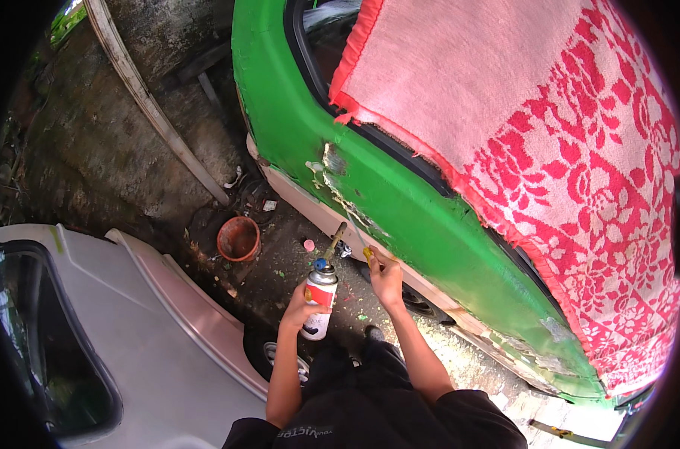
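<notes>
Black T-shirt [400, 419] below; fingers of the left hand [296, 305] wrap a gas-torch canister [319, 326], near-upright in view, its brass-toned nozzle [337, 239] slanting up-right toward the green car [422, 217]. Fingers of the right hand [387, 280], nearer that car, pinch a yellow-handled tool [367, 254] just right of the nozzle, apart. Leftward sits a terracotta pot [239, 239].

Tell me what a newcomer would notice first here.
The bright green car slants from top centre toward lower right, a red-and-pink floral cloth draped over it. Near the centre, the left hand holds a canister with a blue fitting, the right hand something yellow.
</notes>
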A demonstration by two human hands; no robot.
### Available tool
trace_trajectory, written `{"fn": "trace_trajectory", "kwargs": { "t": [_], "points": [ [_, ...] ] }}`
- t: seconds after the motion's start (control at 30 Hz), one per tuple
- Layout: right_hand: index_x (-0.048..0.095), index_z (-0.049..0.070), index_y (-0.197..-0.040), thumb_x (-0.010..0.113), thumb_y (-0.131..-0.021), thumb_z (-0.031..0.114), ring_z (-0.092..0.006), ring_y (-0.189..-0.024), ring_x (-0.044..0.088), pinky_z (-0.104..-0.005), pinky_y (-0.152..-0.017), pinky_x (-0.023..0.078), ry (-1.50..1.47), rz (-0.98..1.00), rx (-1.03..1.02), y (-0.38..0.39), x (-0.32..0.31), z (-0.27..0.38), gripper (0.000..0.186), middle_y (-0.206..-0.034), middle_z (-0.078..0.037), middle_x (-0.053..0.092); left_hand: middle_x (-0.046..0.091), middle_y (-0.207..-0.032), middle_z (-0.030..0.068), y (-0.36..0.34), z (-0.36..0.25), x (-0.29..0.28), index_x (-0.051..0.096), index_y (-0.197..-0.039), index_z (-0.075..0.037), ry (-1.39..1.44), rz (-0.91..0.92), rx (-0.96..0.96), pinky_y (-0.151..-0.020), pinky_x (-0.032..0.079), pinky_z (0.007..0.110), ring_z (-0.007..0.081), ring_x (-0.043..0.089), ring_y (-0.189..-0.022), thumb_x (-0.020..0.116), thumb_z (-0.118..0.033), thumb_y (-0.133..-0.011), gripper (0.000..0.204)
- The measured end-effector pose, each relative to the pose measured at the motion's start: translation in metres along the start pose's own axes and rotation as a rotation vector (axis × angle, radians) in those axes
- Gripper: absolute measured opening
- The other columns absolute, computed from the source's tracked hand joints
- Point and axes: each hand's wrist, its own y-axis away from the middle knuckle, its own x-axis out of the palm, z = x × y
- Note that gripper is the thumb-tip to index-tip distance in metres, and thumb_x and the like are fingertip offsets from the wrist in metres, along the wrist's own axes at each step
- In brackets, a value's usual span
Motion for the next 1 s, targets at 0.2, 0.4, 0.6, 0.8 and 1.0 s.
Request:
{"fn": "trace_trajectory", "kwargs": {
  "t": [0.2, 0.4, 0.6, 0.8, 1.0],
  "points": [
    [0.071, 0.009, -0.13, 0.061, -0.102, 0.014, -0.0142, -0.057, 0.059, -0.0334, -0.061, 0.049, -0.055, -0.082, 0.019, 0.029, -0.007, 0.001, 0.031, -0.066, -0.018, 0.064, 0.073, -0.103, 0.0131, -0.003, -0.006, -0.014, 0.058, -0.123, -0.003, 0.011, 0.009, -0.022, -0.079, 0.06, 0.037, 0.0228, 0.073, -0.085, 0.082, -0.003, -0.059, 0.068],
    [0.071, 0.007, -0.13, 0.061, -0.103, 0.014, -0.0091, -0.058, 0.055, -0.0306, -0.057, 0.046, -0.052, -0.109, 0.021, 0.019, 0.013, 0.012, 0.03, -0.065, -0.012, 0.061, 0.073, -0.103, 0.0124, -0.004, -0.018, -0.02, 0.059, -0.122, -0.003, 0.012, 0.042, -0.058, -0.078, 0.06, 0.037, 0.0217, 0.072, -0.084, 0.082, -0.004, -0.059, 0.067],
    [0.069, 0.006, -0.133, 0.059, -0.105, 0.013, -0.0052, -0.058, 0.047, -0.0273, -0.052, 0.04, -0.089, -0.128, 0.023, 0.018, 0.018, 0.001, 0.031, -0.063, 0.0, 0.054, 0.073, -0.102, 0.0123, -0.004, -0.024, -0.03, 0.06, -0.12, -0.002, -0.019, 0.038, -0.032, -0.078, 0.059, 0.037, 0.0213, 0.072, -0.083, 0.082, -0.004, -0.058, 0.066],
    [0.07, 0.006, -0.132, 0.059, -0.102, 0.011, -0.0075, -0.054, 0.046, -0.0301, -0.055, 0.044, -0.162, -0.18, 0.082, 0.028, 0.025, 0.011, 0.032, -0.058, -0.01, 0.053, 0.073, -0.101, 0.0119, -0.001, -0.022, -0.037, 0.06, -0.121, -0.002, -0.013, 0.021, -0.039, -0.077, 0.06, 0.037, 0.0213, 0.072, -0.082, 0.082, -0.003, -0.059, 0.065],
    [0.069, 0.005, -0.132, 0.058, -0.103, 0.011, -0.0049, -0.056, 0.047, -0.0292, -0.053, 0.043, -0.119, -0.202, 0.048, 0.025, 0.044, 0.015, 0.033, -0.058, -0.007, 0.052, 0.073, -0.102, 0.0117, -0.01, -0.02, -0.043, 0.06, -0.121, -0.002, -0.034, 0.086, -0.031, -0.076, 0.059, 0.036, 0.0215, 0.072, -0.082, 0.083, -0.003, -0.06, 0.065]
  ]
}}
